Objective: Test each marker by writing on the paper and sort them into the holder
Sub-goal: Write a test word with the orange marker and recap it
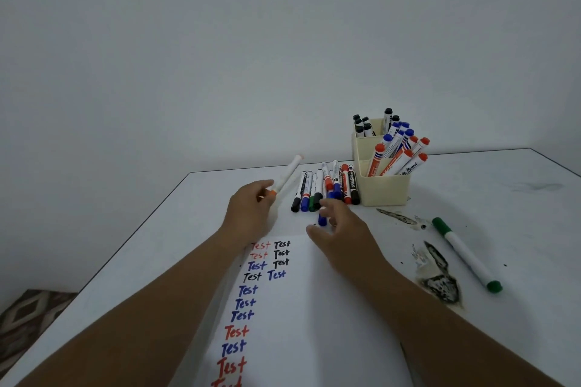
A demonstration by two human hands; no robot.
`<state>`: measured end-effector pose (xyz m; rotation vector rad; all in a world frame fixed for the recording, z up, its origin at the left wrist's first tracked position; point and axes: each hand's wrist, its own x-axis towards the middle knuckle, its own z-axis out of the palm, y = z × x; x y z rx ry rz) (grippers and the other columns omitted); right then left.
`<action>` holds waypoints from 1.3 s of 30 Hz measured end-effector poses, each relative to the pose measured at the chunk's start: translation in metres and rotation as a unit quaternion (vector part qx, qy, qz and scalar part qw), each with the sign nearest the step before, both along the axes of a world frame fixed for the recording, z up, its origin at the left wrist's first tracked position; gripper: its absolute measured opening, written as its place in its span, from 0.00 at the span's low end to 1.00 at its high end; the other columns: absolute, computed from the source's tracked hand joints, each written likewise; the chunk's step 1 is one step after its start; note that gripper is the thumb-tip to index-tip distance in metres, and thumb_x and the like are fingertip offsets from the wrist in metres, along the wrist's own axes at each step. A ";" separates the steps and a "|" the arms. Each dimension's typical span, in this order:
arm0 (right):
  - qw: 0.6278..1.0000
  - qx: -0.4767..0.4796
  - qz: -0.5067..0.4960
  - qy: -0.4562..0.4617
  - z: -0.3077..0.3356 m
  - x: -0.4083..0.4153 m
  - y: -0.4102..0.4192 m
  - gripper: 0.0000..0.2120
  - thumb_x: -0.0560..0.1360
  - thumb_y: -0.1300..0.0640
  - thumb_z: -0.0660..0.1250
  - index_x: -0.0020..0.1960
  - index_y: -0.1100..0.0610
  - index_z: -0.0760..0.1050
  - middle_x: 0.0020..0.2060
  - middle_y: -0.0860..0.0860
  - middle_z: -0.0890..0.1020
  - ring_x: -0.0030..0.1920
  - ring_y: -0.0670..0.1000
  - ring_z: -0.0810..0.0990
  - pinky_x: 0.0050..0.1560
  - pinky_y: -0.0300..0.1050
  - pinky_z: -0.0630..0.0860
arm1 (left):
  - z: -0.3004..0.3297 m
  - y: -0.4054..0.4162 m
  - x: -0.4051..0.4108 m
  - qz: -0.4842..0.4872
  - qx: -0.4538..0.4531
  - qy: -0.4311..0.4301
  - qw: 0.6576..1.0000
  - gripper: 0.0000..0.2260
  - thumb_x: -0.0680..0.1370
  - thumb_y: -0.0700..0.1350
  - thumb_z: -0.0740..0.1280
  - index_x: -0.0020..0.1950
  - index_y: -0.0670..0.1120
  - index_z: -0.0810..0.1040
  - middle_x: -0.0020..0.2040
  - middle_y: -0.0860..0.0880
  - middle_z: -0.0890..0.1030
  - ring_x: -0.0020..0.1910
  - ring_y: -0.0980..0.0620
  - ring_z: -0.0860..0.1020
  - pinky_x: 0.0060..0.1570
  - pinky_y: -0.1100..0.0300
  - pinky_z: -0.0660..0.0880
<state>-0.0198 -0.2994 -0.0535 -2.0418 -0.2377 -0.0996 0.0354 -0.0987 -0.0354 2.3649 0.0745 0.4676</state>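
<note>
Paper (pixel 301 317) nearest, flat on the white surface (pixel 518 198), lined with "Test" in red, blue and black; to its right, apart on the stained surface, a green marker (pixel 465 253) lying capped; just past the paper's far edge, right hand (pixel 341 229) with fingers curled loosely about a blue marker (pixel 323 219), grip not fully clear; left hand (pixel 251 214) beside it, pinching an orange-tipped white marker (pixel 286 177) raised and tilted away; beyond, a row of loose markers (pixel 327 188) side by side against the cream holder (pixel 385 188); in the holder, red-capped markers in front, blue behind, black at the back.
</note>
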 end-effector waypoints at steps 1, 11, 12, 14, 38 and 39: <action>0.999 0.037 -0.018 -0.001 0.001 0.000 0.001 0.31 0.80 0.46 0.67 0.79 0.49 0.60 0.64 0.47 0.78 0.55 0.43 0.75 0.53 0.41 0.73 | 0.001 -0.003 -0.006 -0.030 -0.019 -0.014 0.999 0.12 0.81 0.47 0.66 0.65 0.54 0.80 0.52 0.55 0.80 0.49 0.56 0.78 0.54 0.60 0.74; 0.937 0.343 -0.063 -0.024 0.008 -0.003 -0.015 0.11 0.82 0.52 0.65 0.55 0.60 0.74 0.30 0.49 0.80 0.28 0.49 0.75 0.28 0.43 0.73 | 0.007 -0.046 -0.052 -0.235 0.112 -0.025 0.965 0.08 0.85 0.46 0.59 0.58 0.49 0.77 0.46 0.53 0.79 0.45 0.56 0.74 0.44 0.65 0.69; 0.938 0.339 -0.060 -0.029 0.009 -0.004 -0.016 0.11 0.82 0.53 0.65 0.54 0.61 0.75 0.30 0.50 0.80 0.27 0.49 0.76 0.27 0.43 0.73 | 0.006 -0.048 -0.054 -0.247 0.131 -0.026 0.960 0.09 0.85 0.48 0.57 0.56 0.49 0.76 0.44 0.53 0.77 0.43 0.56 0.73 0.42 0.66 0.68; 0.944 0.324 -0.043 -0.034 0.009 -0.004 -0.016 0.11 0.83 0.53 0.65 0.53 0.62 0.75 0.30 0.50 0.81 0.27 0.48 0.76 0.26 0.41 0.73 | 0.005 -0.050 -0.056 -0.254 0.148 -0.028 0.955 0.08 0.85 0.50 0.56 0.52 0.52 0.73 0.40 0.56 0.74 0.39 0.57 0.71 0.38 0.68 0.64; 0.952 0.300 -0.055 0.022 0.006 -0.003 -0.010 0.07 0.84 0.52 0.61 0.54 0.56 0.72 0.36 0.54 0.81 0.30 0.48 0.78 0.31 0.43 0.78 | -0.004 0.030 -0.042 -0.140 0.339 0.165 0.916 0.52 0.64 0.83 0.40 0.82 0.55 0.47 0.74 0.54 0.62 0.72 0.48 0.61 0.71 0.49 0.60; 0.952 0.301 -0.053 0.021 0.006 -0.003 -0.011 0.06 0.84 0.52 0.61 0.54 0.56 0.72 0.37 0.55 0.81 0.30 0.49 0.79 0.32 0.44 0.78 | -0.003 0.032 -0.043 -0.142 0.324 0.165 0.921 0.52 0.65 0.83 0.42 0.82 0.56 0.45 0.76 0.54 0.60 0.73 0.48 0.60 0.71 0.49 0.59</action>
